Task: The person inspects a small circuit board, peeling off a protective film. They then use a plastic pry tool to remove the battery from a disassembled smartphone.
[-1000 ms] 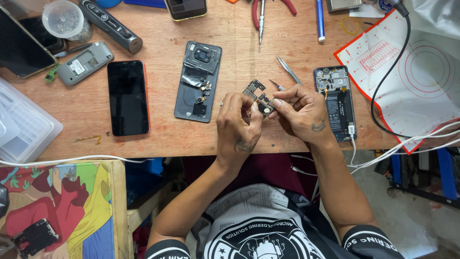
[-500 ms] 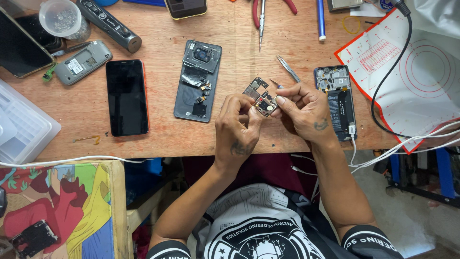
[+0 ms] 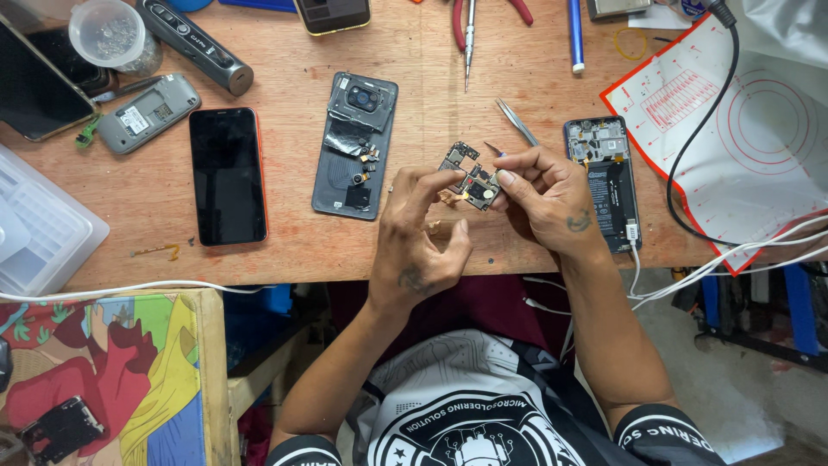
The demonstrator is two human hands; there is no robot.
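Fingertips first: the left hand [image 3: 420,235] pinches the near edge of a small phone circuit board [image 3: 469,175] between thumb and forefinger; the other fingers curl loose beneath. The right hand [image 3: 545,197] closes on the board's right end, thumb and forefinger tight on it, and something thin with a blue tip pokes out above the knuckles, too small to identify. Both hands grip the same board, held just above the wooden bench [image 3: 285,233], between the opened grey phone back [image 3: 354,145] and the opened dark phone [image 3: 605,177].

Board's long axis runs diagonally, upper-left to lower-right in the head view. The narrower end points away toward the tweezers [image 3: 516,122]; the end with a round gold part sits by the right thumb. Component face is up, toward the camera.

Judgement on handling: a board like this is best held by its edges only, pads off the chips and connectors, with wrists braced on the bench edge for steadiness. Light pressure matters, since flexing could crack solder joints.

Outward: a black phone with a red rim [image 3: 228,175] lies screen up at the left, a small grey handset [image 3: 148,113] beyond it. A white cable [image 3: 724,259] crosses the red-edged work mat [image 3: 759,138] at the right. Pliers [image 3: 483,10] sit at the far edge.
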